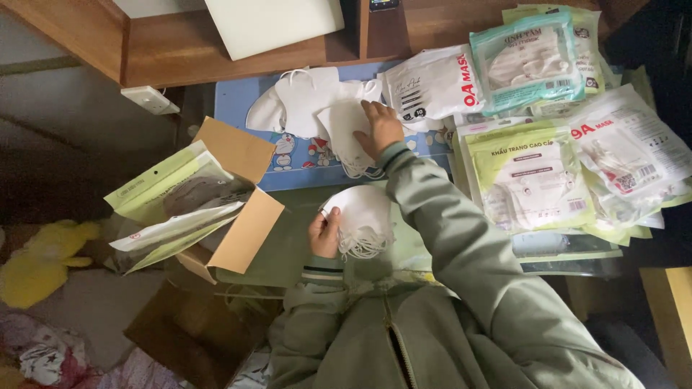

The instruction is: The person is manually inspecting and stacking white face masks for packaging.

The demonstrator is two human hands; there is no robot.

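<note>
My left hand (324,234) is closed on a small stack of white face masks (360,220), their ear loops hanging below, held just above my lap. My right hand (380,127) reaches forward in a green sleeve and rests on a loose white mask (346,130) in a pile of white masks (306,101). That pile lies on a blue cartoon-printed mat (303,162). Whether the right fingers pinch the mask or only press on it is unclear.
An open cardboard box (241,216) at the left holds green-and-clear mask packets (176,194). Many sealed mask packets (530,173) are spread out to the right. A wooden desk (187,50) with a white board lies beyond. A yellow plush toy (40,263) sits at the far left.
</note>
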